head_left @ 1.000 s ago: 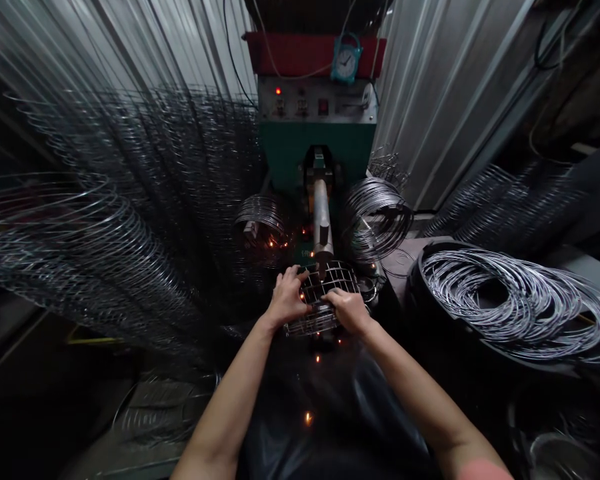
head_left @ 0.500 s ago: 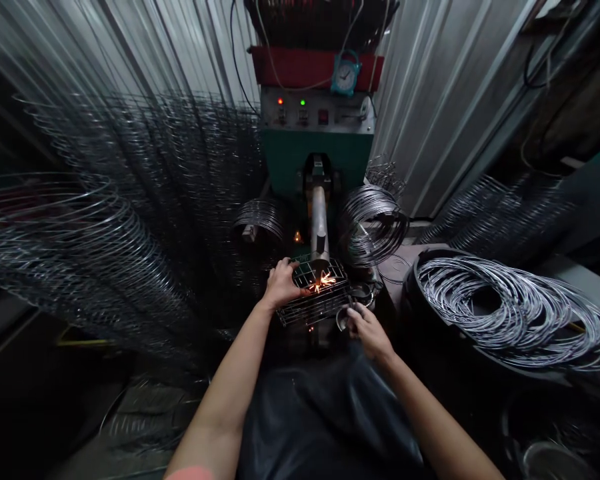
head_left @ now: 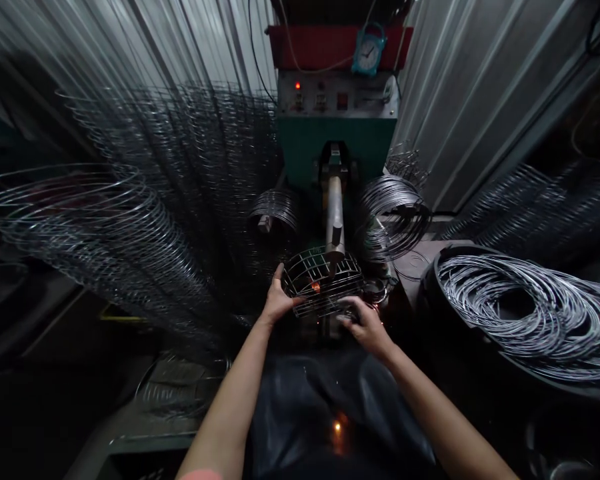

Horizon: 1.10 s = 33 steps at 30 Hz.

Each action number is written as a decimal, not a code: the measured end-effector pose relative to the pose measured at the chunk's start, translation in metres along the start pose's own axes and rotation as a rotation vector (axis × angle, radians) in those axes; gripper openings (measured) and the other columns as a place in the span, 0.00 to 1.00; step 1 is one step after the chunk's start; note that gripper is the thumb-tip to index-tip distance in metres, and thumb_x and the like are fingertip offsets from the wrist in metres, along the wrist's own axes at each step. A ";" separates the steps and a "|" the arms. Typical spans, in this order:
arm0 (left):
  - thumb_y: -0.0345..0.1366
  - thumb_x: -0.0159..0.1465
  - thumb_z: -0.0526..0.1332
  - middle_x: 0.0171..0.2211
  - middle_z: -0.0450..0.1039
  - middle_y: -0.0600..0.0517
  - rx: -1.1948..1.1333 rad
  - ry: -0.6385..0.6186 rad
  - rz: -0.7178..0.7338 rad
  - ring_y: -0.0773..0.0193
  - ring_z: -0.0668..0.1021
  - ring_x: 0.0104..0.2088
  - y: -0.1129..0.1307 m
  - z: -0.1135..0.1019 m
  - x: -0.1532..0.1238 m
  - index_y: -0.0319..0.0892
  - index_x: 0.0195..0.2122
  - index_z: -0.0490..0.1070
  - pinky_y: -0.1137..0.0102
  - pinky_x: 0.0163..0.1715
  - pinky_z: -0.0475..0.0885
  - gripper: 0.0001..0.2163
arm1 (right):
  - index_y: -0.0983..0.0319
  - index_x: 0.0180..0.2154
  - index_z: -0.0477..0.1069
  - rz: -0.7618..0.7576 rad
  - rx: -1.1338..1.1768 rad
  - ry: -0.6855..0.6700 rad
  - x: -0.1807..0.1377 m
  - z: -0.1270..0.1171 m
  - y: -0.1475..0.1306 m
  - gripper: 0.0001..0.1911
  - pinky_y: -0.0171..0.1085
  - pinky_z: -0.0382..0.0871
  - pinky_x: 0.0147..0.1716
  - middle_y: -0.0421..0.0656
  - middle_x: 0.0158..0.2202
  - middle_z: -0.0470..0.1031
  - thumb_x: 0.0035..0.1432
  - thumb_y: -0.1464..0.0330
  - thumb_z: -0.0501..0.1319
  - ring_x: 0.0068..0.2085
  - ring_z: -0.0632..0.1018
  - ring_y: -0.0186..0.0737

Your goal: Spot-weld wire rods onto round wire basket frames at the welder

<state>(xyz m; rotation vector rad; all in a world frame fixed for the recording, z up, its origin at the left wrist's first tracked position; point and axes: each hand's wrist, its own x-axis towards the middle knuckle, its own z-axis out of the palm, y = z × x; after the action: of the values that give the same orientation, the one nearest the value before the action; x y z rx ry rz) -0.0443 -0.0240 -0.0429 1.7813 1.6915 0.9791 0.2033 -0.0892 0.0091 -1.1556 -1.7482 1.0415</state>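
Note:
A curved cage of welded wire sits under the metal arm of a green spot-welding machine. My left hand grips the cage's left side, thumb at the front and fingers behind. At the cage's front right edge is my right hand, its fingers curled and slightly blurred; something small and dark shows between thumb and fingers, too unclear to name. An orange spark glows inside the cage, and another is over my dark apron.
Wire coils flank the machine's arm. At the right, a black tub holds many loose wire rings. Tall stacks of wire rings stand at the left. A blue clock hangs above the control panel.
The spray of sparks at the arm's tip has broken into scattered glowing bits. The green lamp has gone out. My right hand's fingers have shifted near the cage's edge. The view has tilted down and left.

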 end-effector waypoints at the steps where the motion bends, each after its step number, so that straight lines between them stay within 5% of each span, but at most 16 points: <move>1: 0.37 0.46 0.69 0.61 0.53 0.37 -0.054 0.059 -0.006 0.51 0.60 0.61 0.000 0.001 -0.002 0.40 0.62 0.40 0.56 0.58 0.58 0.47 | 0.60 0.41 0.69 -0.092 -0.194 -0.087 0.007 0.001 -0.011 0.11 0.34 0.66 0.37 0.42 0.36 0.74 0.53 0.70 0.60 0.37 0.75 0.37; 5: 0.36 0.40 0.70 0.58 0.57 0.39 -0.056 0.146 0.137 0.48 0.62 0.59 0.012 -0.003 -0.025 0.39 0.58 0.52 0.55 0.58 0.59 0.43 | 0.63 0.44 0.67 -0.159 -0.848 -0.364 0.030 -0.001 -0.052 0.13 0.35 0.66 0.34 0.47 0.37 0.76 0.55 0.75 0.56 0.37 0.77 0.42; 9: 0.38 0.39 0.70 0.58 0.56 0.36 0.156 0.058 0.331 0.43 0.59 0.60 0.038 -0.002 -0.055 0.38 0.55 0.56 0.48 0.59 0.53 0.41 | 0.65 0.46 0.65 -0.150 -1.134 -0.512 0.034 0.009 -0.070 0.13 0.35 0.65 0.28 0.48 0.31 0.77 0.58 0.76 0.51 0.32 0.78 0.45; 17: 0.39 0.42 0.68 0.59 0.56 0.33 0.315 -0.015 0.319 0.39 0.59 0.60 0.069 0.005 -0.067 0.37 0.53 0.59 0.46 0.57 0.53 0.36 | 0.60 0.43 0.69 0.010 -0.874 -0.205 0.004 0.027 -0.028 0.14 0.33 0.67 0.36 0.45 0.40 0.77 0.56 0.76 0.54 0.40 0.77 0.40; 20: 0.36 0.40 0.68 0.59 0.56 0.34 0.289 -0.041 0.312 0.40 0.60 0.60 0.072 0.002 -0.062 0.36 0.53 0.60 0.47 0.58 0.54 0.37 | 0.58 0.44 0.70 -0.061 -0.647 -0.260 0.000 0.010 -0.017 0.16 0.33 0.66 0.41 0.42 0.43 0.76 0.54 0.77 0.57 0.44 0.76 0.38; 25: 0.35 0.40 0.68 0.59 0.56 0.34 0.241 -0.078 0.293 0.42 0.60 0.60 0.073 0.005 -0.053 0.36 0.52 0.60 0.48 0.57 0.55 0.36 | 0.60 0.50 0.67 -0.124 -0.691 -0.403 0.005 -0.008 -0.016 0.23 0.36 0.68 0.40 0.47 0.45 0.72 0.51 0.71 0.63 0.43 0.75 0.42; 33: 0.35 0.40 0.68 0.60 0.55 0.36 0.220 -0.120 0.314 0.42 0.58 0.61 0.068 0.008 -0.034 0.38 0.54 0.59 0.48 0.58 0.55 0.37 | 0.59 0.41 0.73 -0.172 -0.681 -0.300 0.016 -0.003 -0.001 0.14 0.33 0.67 0.38 0.43 0.39 0.75 0.52 0.77 0.61 0.40 0.76 0.38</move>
<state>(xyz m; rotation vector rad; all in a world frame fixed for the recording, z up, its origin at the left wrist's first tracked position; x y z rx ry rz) 0.0055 -0.0636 -0.0016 2.2536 1.5225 0.8136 0.2008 -0.0742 0.0139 -1.2505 -2.5068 0.5347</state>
